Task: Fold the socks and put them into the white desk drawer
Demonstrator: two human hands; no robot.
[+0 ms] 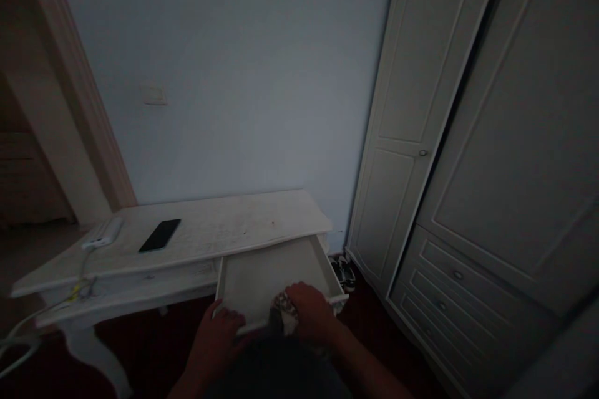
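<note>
A white desk (224,224) stands against the wall with its right drawer (266,274) pulled out. My left hand (218,336) rests curled on the drawer's front edge. My right hand (311,315) is closed over a small patterned, crumpled thing (284,307), perhaps cloth, at the front right of the drawer. The rest of the drawer's inside looks bare. The room is dim.
A black phone (160,235) and a white device (103,232) with a cable lie on the desk's left part. A tall white wardrobe (468,168) with doors and drawers stands to the right. Shoes (344,271) sit on the floor between desk and wardrobe. A light switch (153,95) is on the wall.
</note>
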